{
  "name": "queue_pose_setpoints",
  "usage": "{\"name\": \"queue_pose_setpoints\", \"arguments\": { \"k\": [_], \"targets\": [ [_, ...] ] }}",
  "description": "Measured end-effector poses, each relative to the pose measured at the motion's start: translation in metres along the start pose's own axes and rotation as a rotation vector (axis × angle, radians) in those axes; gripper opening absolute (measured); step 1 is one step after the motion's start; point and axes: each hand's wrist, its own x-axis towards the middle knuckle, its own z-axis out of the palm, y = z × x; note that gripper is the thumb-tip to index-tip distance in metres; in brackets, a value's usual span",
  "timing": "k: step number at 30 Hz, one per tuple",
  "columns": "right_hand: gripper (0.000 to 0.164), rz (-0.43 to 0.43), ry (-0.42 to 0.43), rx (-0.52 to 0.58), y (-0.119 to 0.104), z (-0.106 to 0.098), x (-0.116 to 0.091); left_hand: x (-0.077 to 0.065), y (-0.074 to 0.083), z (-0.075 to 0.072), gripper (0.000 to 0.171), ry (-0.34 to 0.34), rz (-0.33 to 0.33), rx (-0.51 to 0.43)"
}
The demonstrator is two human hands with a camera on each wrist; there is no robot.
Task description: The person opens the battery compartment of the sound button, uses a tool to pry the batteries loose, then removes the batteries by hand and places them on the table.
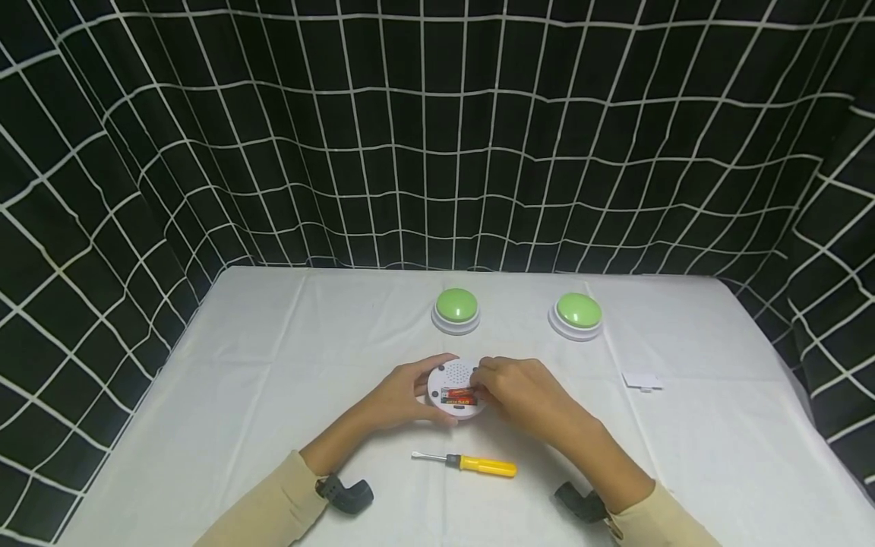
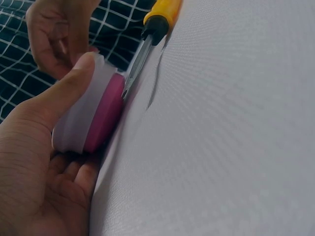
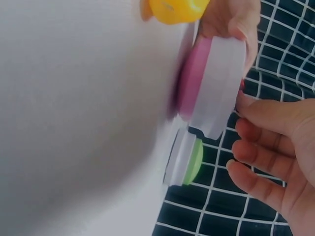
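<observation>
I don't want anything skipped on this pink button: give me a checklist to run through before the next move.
1. Left hand gripping the pink button: ok.
2. Pink button turned underside up: ok.
3. Batteries fully seated: cannot tell; the right hand hides part.
4. Battery cover fitted: not ok; it lies apart on the table.
5. Screwdriver close by: ok, lying on the table.

A white-clothed table [image 1: 171,425] fills the foreground; white netting [image 1: 423,94] over black backing [image 1: 443,124] rises behind and beside it
</observation>
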Motion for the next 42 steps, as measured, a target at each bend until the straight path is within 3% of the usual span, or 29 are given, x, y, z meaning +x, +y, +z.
{"name": "queue_pose_setpoints", "arguments": {
  "k": [20,35,42],
  "targets": [
    [0.016,0.058,-0.060,0.094,0.011,-0.019,-0.006,-0.002,0.002,0.003,0.098,-0.005,-0.002,-0.004],
    [0.014,0.075,0.020,0.125,0.020,-0.024,-0.013,-0.004,-0.004,0.003,0.098,-0.009,-0.017,-0.027],
    [0.017,0.097,0.074,0.124,0.032,-0.033,-0.019,0.000,0.000,0.000,0.097,0.007,0.015,-0.002]
  ]
}}
